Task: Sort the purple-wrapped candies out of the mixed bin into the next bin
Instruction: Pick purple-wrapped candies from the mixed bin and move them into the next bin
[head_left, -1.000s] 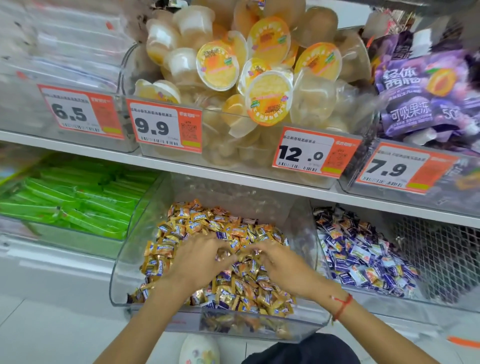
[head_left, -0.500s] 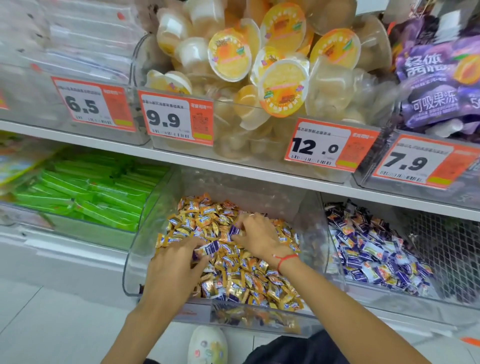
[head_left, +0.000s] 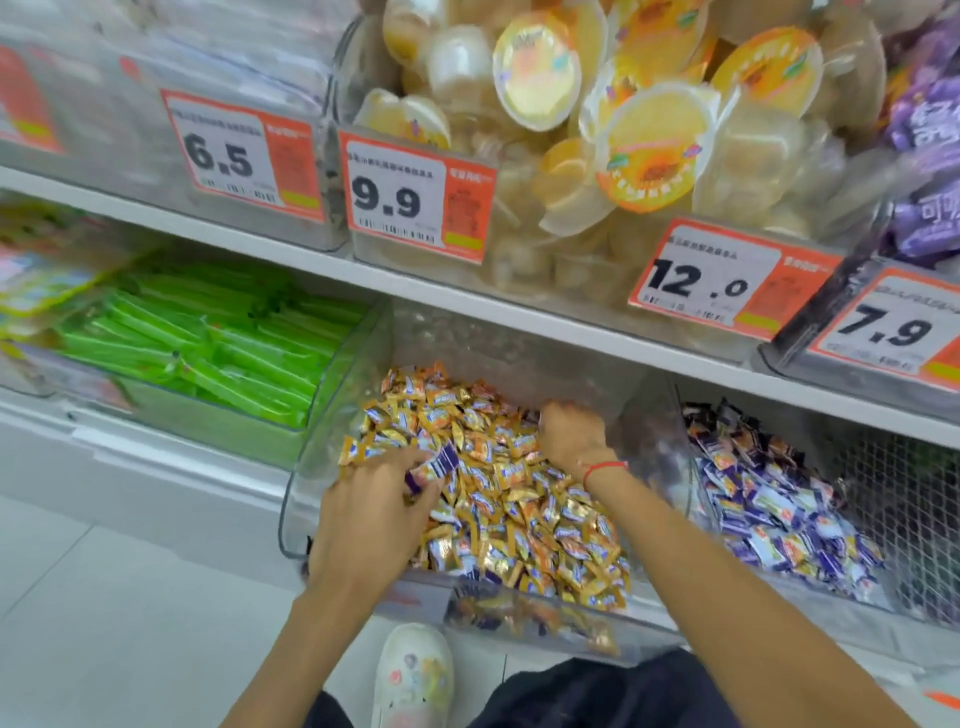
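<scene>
Shop shelf bins, left hand (head_left: 371, 512) grip now pinching purple candy (head_left: 439, 464), right hand (head_left: 569, 434) dug deeper, grip unclear

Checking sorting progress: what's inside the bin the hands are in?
The mixed bin holds mostly gold-wrapped candies. The left hand touches a purple-wrapped candy; the right hand digs at the back. Anything beneath the top layer or under the hands is covered.
</scene>
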